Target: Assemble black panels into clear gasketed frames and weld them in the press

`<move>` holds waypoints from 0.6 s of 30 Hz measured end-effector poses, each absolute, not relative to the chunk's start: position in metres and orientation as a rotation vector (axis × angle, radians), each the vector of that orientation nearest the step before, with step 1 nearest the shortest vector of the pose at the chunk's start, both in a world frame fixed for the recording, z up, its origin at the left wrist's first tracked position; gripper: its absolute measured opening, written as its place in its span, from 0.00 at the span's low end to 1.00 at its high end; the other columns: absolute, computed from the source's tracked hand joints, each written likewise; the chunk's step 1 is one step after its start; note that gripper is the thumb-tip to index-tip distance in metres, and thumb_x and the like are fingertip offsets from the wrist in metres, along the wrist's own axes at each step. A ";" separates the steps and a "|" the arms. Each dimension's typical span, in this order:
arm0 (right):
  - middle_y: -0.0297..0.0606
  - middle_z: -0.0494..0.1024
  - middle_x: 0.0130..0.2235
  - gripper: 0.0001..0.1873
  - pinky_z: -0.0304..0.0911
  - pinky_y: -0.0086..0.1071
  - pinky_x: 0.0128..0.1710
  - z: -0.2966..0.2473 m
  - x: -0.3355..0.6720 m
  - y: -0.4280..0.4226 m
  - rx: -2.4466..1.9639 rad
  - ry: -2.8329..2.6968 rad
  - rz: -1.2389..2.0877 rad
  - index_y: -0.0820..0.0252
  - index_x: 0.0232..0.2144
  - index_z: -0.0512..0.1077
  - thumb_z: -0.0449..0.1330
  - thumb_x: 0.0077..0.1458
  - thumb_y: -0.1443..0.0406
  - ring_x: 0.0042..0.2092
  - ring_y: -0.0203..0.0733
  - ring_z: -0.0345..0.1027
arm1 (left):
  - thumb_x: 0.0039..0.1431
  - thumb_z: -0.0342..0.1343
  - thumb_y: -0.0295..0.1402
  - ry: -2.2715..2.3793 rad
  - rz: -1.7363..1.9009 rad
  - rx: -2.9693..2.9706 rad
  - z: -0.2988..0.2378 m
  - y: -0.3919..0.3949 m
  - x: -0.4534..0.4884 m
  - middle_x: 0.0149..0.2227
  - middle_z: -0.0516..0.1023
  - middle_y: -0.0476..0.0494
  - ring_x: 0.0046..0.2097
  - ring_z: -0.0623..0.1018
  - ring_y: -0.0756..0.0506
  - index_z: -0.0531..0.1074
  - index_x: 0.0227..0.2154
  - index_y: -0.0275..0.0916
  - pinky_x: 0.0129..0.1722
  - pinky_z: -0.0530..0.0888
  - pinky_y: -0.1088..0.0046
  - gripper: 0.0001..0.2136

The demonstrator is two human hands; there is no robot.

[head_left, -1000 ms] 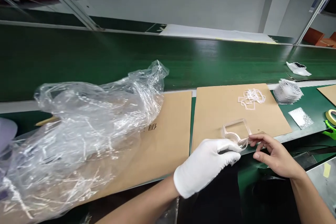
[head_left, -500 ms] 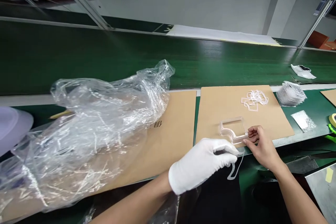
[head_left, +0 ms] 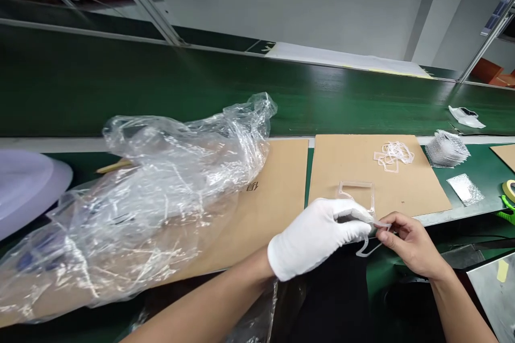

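My left hand point(head_left: 322, 236), in a white glove, pinches a thin translucent frame-shaped strip point(head_left: 364, 249) that dangles in a loop below its fingertips. Bare, my right hand point(head_left: 410, 241) has its thumb and fingers closed on the right end of the same strip. Just behind the glove, a clear plastic frame point(head_left: 356, 185) with a curved inner edge lies on a cardboard sheet point(head_left: 333, 155), its lower left part hidden by the glove. Farther back on that cardboard sits a tangled pile of similar white strips point(head_left: 396, 154).
Crumpled clear plastic film point(head_left: 161, 193) covers much of another cardboard sheet point(head_left: 287, 187) on the left. To the right are a stack of bubble-wrap pouches point(head_left: 447, 149), a single pouch point(head_left: 465, 189) and a tape roll point(head_left: 509, 189). A green conveyor belt point(head_left: 341, 102) runs behind.
My right hand has left the clear plastic frame and now grips the strip's end beside my left hand. The glove has shifted slightly up and right, and the camera view has moved a little.
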State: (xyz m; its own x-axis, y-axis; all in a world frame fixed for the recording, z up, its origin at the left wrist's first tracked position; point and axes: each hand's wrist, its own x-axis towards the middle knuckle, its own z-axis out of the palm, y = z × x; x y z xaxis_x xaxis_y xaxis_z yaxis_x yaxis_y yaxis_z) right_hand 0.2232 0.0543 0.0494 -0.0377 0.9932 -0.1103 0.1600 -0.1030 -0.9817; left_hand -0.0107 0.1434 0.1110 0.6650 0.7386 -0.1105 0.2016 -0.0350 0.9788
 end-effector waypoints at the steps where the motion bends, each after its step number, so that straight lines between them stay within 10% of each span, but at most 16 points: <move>1: 0.36 0.81 0.36 0.17 0.68 0.35 0.43 0.050 0.224 0.055 -1.393 -1.259 1.236 0.53 0.40 0.81 0.71 0.61 0.47 0.39 0.42 0.73 | 0.60 0.65 0.36 0.839 0.540 1.583 0.108 0.143 -0.013 0.35 0.86 0.50 0.37 0.83 0.47 0.87 0.35 0.44 0.39 0.77 0.74 0.07; 18: 0.40 0.84 0.36 0.25 0.73 0.37 0.38 0.045 0.206 0.114 -1.553 -1.096 0.950 0.57 0.37 0.82 0.74 0.52 0.43 0.36 0.45 0.76 | 0.59 0.60 0.35 1.196 0.638 1.591 0.075 0.185 -0.015 0.36 0.87 0.49 0.35 0.83 0.45 0.84 0.34 0.42 0.40 0.79 0.70 0.07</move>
State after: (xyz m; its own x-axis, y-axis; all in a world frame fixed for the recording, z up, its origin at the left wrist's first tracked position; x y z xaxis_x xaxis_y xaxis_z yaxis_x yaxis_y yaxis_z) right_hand 0.2058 0.1138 0.0446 0.2888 0.9555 -0.0597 0.1954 -0.1199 -0.9734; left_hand -0.0154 0.1851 0.0748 0.3708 0.9167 -0.1490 0.3862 -0.0062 0.9224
